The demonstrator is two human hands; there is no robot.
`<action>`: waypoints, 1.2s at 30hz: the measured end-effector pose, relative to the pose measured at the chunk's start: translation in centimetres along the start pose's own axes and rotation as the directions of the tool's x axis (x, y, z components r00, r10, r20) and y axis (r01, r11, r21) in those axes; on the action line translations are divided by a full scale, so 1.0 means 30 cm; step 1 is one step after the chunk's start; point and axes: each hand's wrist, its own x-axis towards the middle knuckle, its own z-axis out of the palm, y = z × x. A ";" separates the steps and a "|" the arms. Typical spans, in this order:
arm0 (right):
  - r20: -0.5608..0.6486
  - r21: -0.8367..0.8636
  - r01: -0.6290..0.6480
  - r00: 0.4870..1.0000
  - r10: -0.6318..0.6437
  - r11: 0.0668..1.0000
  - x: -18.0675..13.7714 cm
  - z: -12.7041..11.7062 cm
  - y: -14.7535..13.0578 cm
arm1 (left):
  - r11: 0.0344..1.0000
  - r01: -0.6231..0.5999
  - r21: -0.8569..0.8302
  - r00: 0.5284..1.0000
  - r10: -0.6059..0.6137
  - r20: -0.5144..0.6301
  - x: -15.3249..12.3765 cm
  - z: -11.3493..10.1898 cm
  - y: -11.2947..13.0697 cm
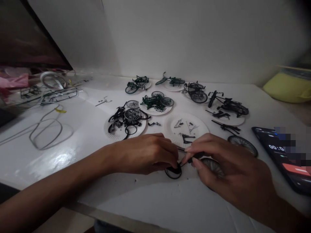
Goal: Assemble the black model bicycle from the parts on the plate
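Note:
My left hand (148, 153) and my right hand (225, 165) meet near the front of the white table (80, 129). Both pinch small black parts of a model bicycle (187, 160) between fingertips. A black ring-shaped tyre (173, 172) hangs below my left fingertips. A spoked wheel (214, 166) lies partly under my right fingers. Just beyond the hands sits a paper plate (201, 127) with small metal and black pieces.
Several paper plates hold model bicycle parts, such as a wheel pile (126, 118) and green frames (156, 103). A loose wheel (243, 144) and a phone showing a timer (286, 155) lie right. Wire loops (46, 132) and tape (53, 80) lie left. A yellow container (286, 86) stands far right.

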 end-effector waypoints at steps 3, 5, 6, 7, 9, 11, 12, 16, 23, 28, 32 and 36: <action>0.010 -0.004 0.003 1.000 -0.003 1.000 -0.003 0.005 0.004 | 1.000 -0.006 0.009 1.000 0.006 0.008 0.001 -0.001 -0.001; 0.018 0.002 0.005 1.000 -0.005 1.000 -0.007 0.009 0.004 | 1.000 -0.007 0.014 1.000 0.007 0.003 0.001 -0.001 -0.001; 0.022 0.002 0.005 1.000 -0.005 1.000 -0.010 0.010 0.005 | 1.000 -0.007 0.015 1.000 0.007 0.000 0.002 -0.001 -0.001; 0.022 -0.004 0.006 1.000 -0.006 1.000 -0.012 0.012 0.006 | 1.000 -0.008 0.014 1.000 0.008 -0.004 0.002 -0.002 -0.002; 0.027 -0.018 0.006 1.000 -0.006 1.000 -0.015 0.014 0.009 | 1.000 -0.009 0.011 1.000 0.009 -0.003 0.002 -0.002 -0.002; 0.030 -0.022 0.007 1.000 -0.006 1.000 -0.017 0.015 0.012 | 1.000 -0.008 0.010 1.000 0.008 -0.002 0.002 -0.002 -0.001; 0.031 -0.021 0.006 1.000 -0.005 1.000 -0.017 0.015 0.013 | 1.000 -0.008 0.009 1.000 0.008 0.000 0.002 -0.002 -0.001; 0.040 -0.070 0.003 0.999 0.000 0.998 -0.017 0.016 0.006 | 1.000 -0.007 0.004 1.000 0.007 -0.002 0.001 -0.002 -0.001; 0.028 -0.241 0.005 1.000 0.002 0.971 -0.046 0.025 -0.004 | 1.000 0.009 -0.008 1.000 -0.009 -0.009 0.004 -0.003 -0.001; 0.125 -0.289 0.101 0.990 -0.067 0.952 -0.050 0.017 0.002 | 1.000 0.007 -0.014 1.000 -0.008 -0.021 0.007 -0.005 -0.002; 0.097 -0.301 0.063 0.995 -0.035 0.952 -0.049 0.025 -0.003 | 1.000 -0.016 0.026 1.000 0.017 -0.015 0.010 -0.007 -0.005; 0.015 -0.389 -0.005 1.000 0.012 0.921 -0.057 0.030 -0.002 | 0.999 -0.028 0.027 0.999 0.028 -0.026 0.010 -0.008 -0.008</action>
